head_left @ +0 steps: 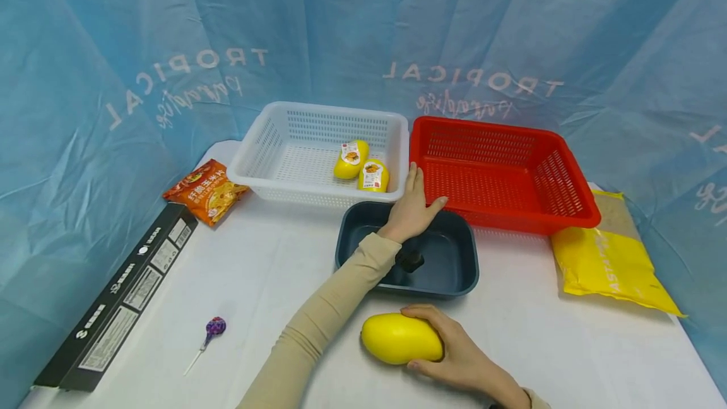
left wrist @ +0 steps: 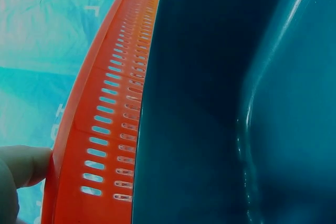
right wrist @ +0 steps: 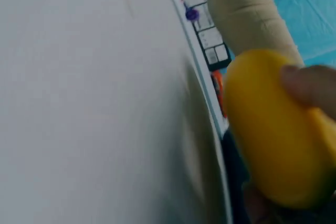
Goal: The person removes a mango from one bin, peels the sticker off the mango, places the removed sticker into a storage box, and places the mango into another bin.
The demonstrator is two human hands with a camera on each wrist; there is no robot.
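Backdrop: creased blue printed cloth (head_left: 341, 30). By the right hand (head_left: 462, 358), one smooth, oval yellow mango (head_left: 394, 338) is gripped between thumb and fingers, on the near side of the glossy dark tray (head_left: 451, 257); a slip could be caused by its roundness. The left hand (head_left: 413, 212) is spread at the slotted red plastic basket (head_left: 483, 178), which could be shifted by stray pressure.

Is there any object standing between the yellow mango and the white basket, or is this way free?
The dark basin stands between the yellow mango, gripped by the right hand, and the white basket. The left forearm also crosses this way.
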